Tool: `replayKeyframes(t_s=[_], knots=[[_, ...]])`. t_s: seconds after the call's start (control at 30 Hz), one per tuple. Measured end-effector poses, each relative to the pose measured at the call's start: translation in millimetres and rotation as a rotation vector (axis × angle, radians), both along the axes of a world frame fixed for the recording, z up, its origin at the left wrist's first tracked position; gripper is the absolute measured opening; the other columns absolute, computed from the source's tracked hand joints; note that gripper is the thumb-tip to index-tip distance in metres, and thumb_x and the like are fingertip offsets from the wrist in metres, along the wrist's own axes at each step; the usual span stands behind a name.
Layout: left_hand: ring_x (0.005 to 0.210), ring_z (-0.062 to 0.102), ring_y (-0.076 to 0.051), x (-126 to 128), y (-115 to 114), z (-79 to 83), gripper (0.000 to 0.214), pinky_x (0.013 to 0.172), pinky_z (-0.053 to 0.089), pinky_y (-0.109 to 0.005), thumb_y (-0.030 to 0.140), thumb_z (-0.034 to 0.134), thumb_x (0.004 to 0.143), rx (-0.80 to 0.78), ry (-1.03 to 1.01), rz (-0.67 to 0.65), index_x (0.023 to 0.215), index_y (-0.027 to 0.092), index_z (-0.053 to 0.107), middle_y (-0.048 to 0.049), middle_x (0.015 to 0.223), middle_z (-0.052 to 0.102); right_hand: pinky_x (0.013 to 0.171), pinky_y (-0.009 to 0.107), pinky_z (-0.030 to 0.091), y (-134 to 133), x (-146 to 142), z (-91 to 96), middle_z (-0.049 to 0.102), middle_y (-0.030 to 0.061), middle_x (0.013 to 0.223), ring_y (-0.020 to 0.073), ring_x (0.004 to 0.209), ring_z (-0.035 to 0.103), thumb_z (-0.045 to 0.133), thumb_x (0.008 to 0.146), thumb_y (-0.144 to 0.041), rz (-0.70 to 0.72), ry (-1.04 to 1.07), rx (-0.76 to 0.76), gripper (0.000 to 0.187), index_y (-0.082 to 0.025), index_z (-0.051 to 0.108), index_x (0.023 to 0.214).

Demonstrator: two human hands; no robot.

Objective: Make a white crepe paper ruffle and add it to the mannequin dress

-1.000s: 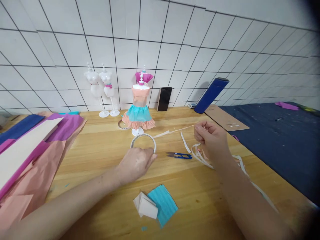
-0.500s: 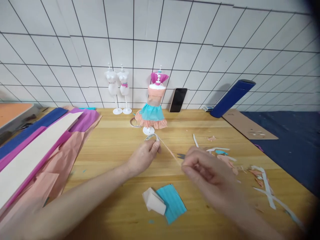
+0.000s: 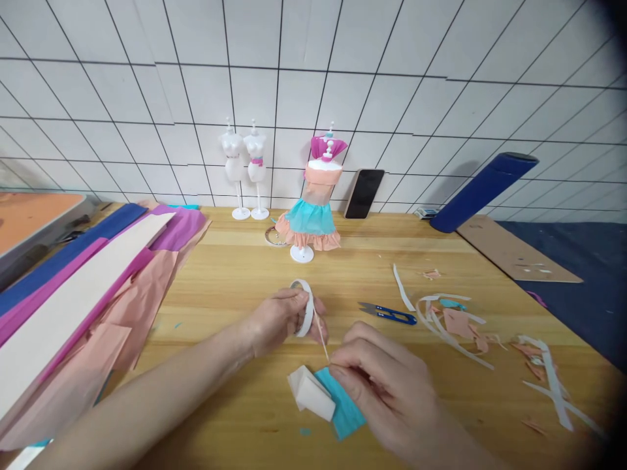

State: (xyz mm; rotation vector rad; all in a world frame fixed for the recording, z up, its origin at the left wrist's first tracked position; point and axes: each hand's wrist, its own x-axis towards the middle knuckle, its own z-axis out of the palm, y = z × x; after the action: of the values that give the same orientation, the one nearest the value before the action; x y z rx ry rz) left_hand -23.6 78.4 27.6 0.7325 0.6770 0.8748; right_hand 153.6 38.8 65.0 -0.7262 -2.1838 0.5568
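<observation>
My left hand (image 3: 284, 318) is closed on a narrow white roll of tape (image 3: 307, 310), held on edge above the table. A thin strip of tape (image 3: 322, 339) runs down from the roll to my right hand (image 3: 382, 375), whose thumb and forefinger pinch its end. Just below my hands lie a folded cream piece (image 3: 313, 395) and a turquoise piece (image 3: 345, 408), partly covered by my right hand. Blue-handled thread snips (image 3: 389, 313) rest on the table beyond my right hand.
A small dress form in a peach and turquoise dress (image 3: 311, 212) stands ahead, with two white forms (image 3: 240, 170) to its left. A phone (image 3: 365, 194) and a blue cylinder (image 3: 482, 192) lean on the wall. Scraps (image 3: 460, 323) lie right; crepe sheets (image 3: 142, 287) lie left.
My right hand has moved closer to my left, and the strip between them is shorter and steeper. The roll has turned and come nearer. The snips are now uncovered.
</observation>
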Motion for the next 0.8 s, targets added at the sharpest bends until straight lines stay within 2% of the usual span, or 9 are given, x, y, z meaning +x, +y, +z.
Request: replayKeyframes(t_s=[0.17, 0.33, 0.5, 0.67, 0.8], knots=[[0.071, 0.068, -0.021, 0, -3, 4.2, 0.032, 0.075, 0.050, -0.035, 0.041, 0.059, 0.081, -0.083, -0.088, 0.039, 0.079, 0.009, 0.060, -0.0146, 0.080, 0.071, 0.050, 0.025, 0.037, 1, -4, -8.6, 0.049, -0.0001, 0.064, 0.0140, 0.060, 0.051, 0.044, 0.084, -0.005, 0.038, -0.030, 0.022, 0.019, -0.021, 0.050, 0.075], [0.075, 0.070, -0.023, 0, -5, 9.8, 0.034, 0.077, 0.051, -0.036, 0.031, 0.040, 0.093, -0.191, -0.148, 0.094, 0.080, 0.008, 0.061, -0.0160, 0.081, 0.072, 0.054, 0.027, 0.039, 3, -9, -24.6, 0.052, 0.0026, 0.066, 0.0145, 0.059, 0.051, 0.044, 0.085, -0.006, 0.018, -0.112, 0.121, 0.019, -0.017, 0.055, 0.074], [0.076, 0.070, -0.023, 5, -7, 22.1, 0.041, 0.078, 0.051, -0.037, 0.025, 0.027, 0.097, -0.311, -0.127, 0.172, 0.078, 0.008, 0.060, -0.0170, 0.080, 0.072, 0.052, 0.027, 0.037, 6, -12, -35.0, 0.053, 0.0030, 0.064, 0.0143, 0.057, 0.050, 0.043, 0.087, -0.005, -0.027, -0.162, 0.295, 0.024, -0.016, 0.058, 0.072], [0.075, 0.071, -0.023, 9, -7, 27.1, 0.038, 0.077, 0.053, -0.035, 0.023, 0.028, 0.096, -0.389, -0.118, 0.262, 0.077, 0.008, 0.057, -0.0162, 0.081, 0.071, 0.047, 0.026, 0.035, 13, -15, -41.0, 0.046, 0.0013, 0.058, 0.0132, 0.051, 0.041, 0.040, 0.084, 0.000, -0.049, -0.163, 0.449, 0.031, -0.018, 0.053, 0.061], [0.079, 0.071, -0.023, 11, -10, 28.0, 0.037, 0.078, 0.054, -0.033, 0.021, 0.028, 0.096, -0.403, -0.185, 0.300, 0.074, 0.008, 0.056, -0.0166, 0.082, 0.071, 0.050, 0.027, 0.039, 13, -19, -45.9, 0.050, 0.0025, 0.061, 0.0139, 0.054, 0.046, 0.046, 0.083, 0.000, -0.069, -0.141, 0.465, 0.023, -0.016, 0.058, 0.070]])
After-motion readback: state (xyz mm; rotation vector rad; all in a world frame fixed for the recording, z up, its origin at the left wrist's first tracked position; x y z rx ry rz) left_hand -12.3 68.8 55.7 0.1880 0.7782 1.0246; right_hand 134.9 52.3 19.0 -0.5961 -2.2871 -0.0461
